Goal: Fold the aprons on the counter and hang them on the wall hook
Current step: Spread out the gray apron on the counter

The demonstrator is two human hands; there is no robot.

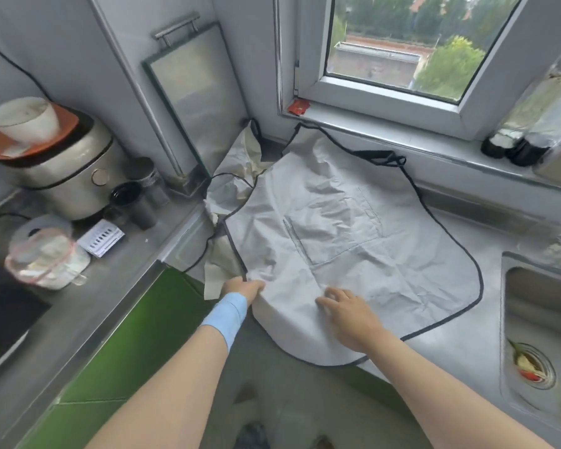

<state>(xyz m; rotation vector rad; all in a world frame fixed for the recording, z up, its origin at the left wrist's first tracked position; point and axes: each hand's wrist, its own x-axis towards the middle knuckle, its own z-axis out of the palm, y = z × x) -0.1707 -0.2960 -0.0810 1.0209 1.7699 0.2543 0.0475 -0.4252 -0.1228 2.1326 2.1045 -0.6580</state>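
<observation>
Grey apron (353, 228) lies spread just left of the sink (531, 306) — left hand (244, 289) pinches its hem farthest from the sink, right hand (347, 314) presses flat, fingers spread. A clean fold likely means carrying that hem sinkward, edges matched.

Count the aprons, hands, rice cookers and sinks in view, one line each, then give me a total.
Aprons: 2 (grey apron spread flat, cream apron crumpled beside it)
Hands: 2 (left hand grips the grey apron's edge, right hand rests on it)
Rice cooker: 1
Sink: 1
Total: 6
</observation>
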